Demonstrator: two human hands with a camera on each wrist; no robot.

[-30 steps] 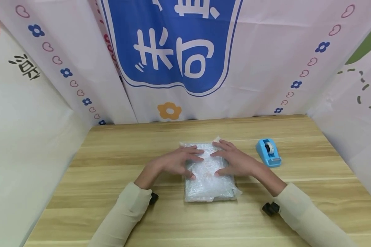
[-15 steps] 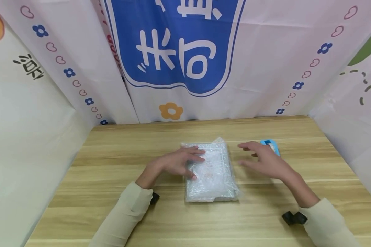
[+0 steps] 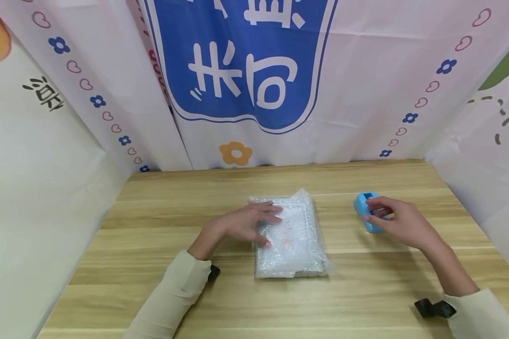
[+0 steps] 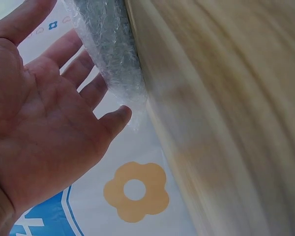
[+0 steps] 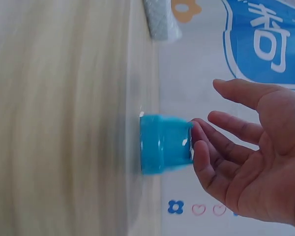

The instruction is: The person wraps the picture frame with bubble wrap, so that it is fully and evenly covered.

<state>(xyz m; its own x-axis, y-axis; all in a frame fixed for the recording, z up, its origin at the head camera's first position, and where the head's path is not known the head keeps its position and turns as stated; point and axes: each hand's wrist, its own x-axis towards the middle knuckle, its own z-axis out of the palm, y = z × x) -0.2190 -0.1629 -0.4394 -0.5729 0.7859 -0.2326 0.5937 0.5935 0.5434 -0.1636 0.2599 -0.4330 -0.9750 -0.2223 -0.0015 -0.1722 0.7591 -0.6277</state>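
Observation:
A flat rectangular package in bubble wrap (image 3: 294, 240) lies on the table in the head view. My left hand (image 3: 248, 223) rests on its left side with fingers spread; the left wrist view shows the palm and fingers (image 4: 81, 71) along the wrapped edge. Over on the right, my right hand (image 3: 400, 221) hovers at a blue tape dispenser (image 3: 360, 207), partly covering it. In the right wrist view the fingertips are right at the top of the dispenser (image 5: 164, 144), with the thumb held apart from it.
The wood-grain table (image 3: 186, 188) backs onto a white printed cloth (image 3: 365, 94) with a blue sign. White cloth walls rise on the left and right sides. A small black wrist mount (image 3: 434, 308) sits at the right sleeve.
My right hand has left the bubble-wrapped package and moved right to the tape dispenser. My left hand has stayed on the package.

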